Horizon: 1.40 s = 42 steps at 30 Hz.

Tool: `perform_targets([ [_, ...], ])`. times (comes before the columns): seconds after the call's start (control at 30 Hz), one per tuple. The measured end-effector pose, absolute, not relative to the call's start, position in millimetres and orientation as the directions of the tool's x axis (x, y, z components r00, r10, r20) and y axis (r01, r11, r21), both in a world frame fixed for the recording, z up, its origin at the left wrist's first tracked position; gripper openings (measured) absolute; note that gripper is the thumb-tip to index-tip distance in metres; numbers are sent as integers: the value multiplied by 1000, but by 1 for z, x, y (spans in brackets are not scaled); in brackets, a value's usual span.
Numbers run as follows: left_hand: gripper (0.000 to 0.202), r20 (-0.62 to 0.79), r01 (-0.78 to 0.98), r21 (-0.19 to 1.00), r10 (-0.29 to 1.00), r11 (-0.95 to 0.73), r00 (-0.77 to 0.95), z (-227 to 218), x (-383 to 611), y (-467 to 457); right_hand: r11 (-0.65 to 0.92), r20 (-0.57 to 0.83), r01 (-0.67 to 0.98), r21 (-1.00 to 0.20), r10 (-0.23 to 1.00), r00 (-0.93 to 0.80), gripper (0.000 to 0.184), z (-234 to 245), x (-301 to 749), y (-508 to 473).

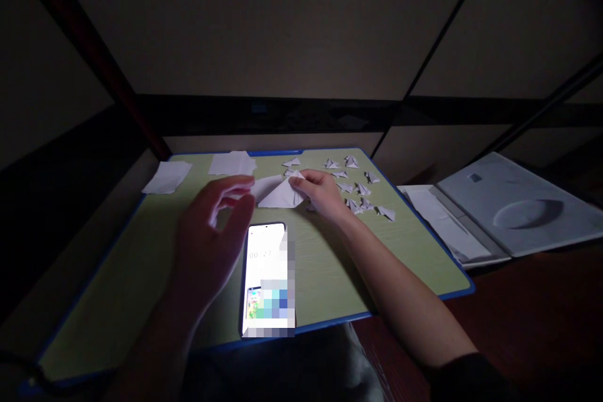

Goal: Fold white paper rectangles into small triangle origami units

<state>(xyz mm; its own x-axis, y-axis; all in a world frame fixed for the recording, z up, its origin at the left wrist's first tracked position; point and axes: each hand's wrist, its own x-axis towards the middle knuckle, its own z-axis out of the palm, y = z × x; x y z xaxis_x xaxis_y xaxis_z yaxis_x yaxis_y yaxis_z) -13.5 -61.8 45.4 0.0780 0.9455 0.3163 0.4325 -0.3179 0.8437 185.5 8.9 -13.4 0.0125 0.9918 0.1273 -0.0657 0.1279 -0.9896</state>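
A partly folded white paper [279,193] lies on a green board with a blue rim [141,251]. My right hand [320,191] rests at the paper's right side, its fingers pinched on the paper's top corner. My left hand [210,232] hovers just left of the paper, blurred, fingers loosely curled with nothing seen in them. A lit phone [266,276] lies on the board just below the paper, between my forearms.
Several small folded white paper pieces [360,191] are scattered at the board's far right. Two flat white sheets [167,177] [232,163] lie at the far left. An open folder [499,210] sits to the right of the board. The room is dim.
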Motion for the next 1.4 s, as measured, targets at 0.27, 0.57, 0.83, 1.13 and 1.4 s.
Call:
perform_targets([
  [0.27, 34, 41, 369, 914, 941, -172, 335, 10, 5, 7, 156, 156, -93, -983, 988, 9, 26, -16, 185, 10],
  [0.57, 26, 46, 307, 944, 968, -123, 246, -3, -2, 11, 96, 111, -102, -990, 982, -155, 30, -13, 188, 7],
  [0.83, 26, 102, 205, 970, 982, -134, 160, -15, -10, 7, 89, 91, -21, -996, 970, -226, 32, -9, 189, 1],
  [1.13, 33, 11, 166, 984, 940, -71, 341, -16, -11, 6, 71, 71, -6, -997, 985, -158, 26, -11, 183, 1],
  [1.4, 35, 22, 242, 964, 944, -107, 328, -12, -11, 5, 79, 77, 13, -997, 987, -139, 25, -10, 183, 1],
])
